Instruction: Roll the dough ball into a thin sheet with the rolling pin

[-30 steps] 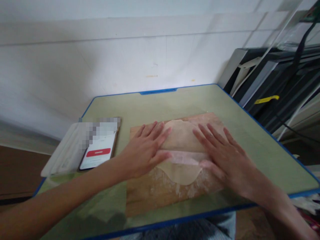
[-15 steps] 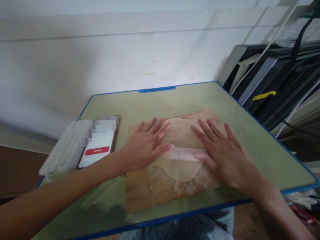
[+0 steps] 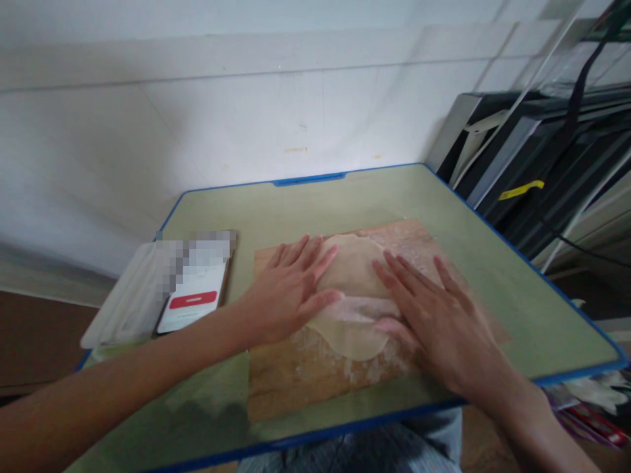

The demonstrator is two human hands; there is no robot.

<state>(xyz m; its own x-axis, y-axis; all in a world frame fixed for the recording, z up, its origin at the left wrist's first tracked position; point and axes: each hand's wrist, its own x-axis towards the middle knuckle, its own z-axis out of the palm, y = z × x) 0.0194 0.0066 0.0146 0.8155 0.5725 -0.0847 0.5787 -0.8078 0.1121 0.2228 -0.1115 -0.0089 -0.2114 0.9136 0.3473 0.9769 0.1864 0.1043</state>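
Note:
A thin, pale sheet of dough [image 3: 353, 263] lies on a floured wooden board [image 3: 280, 387]. Across the sheet runs a whitish bar [image 3: 362, 307] that looks like a rolling pin; both its ends are hidden beneath my hands. My left hand [image 3: 290, 289] rests flat over the left end, fingers spread and pointing away from me, thumb along the bar. Over the right end lies my right hand [image 3: 434, 315], palm down with its fingers stretched out and apart. Loose flour shows on the board around the dough's near edge.
The board sits on a green table with a blue rim [image 3: 310, 179]. At the left, a phone [image 3: 194, 295] with a lit screen leans on a white plastic container [image 3: 131, 295]. Dark flat panels [image 3: 537, 151] stand beyond the right edge, and a white wall rises behind.
My right hand has shifted slightly left and toward me, turning a little inward. My left hand has barely moved, and the view has tilted very slightly.

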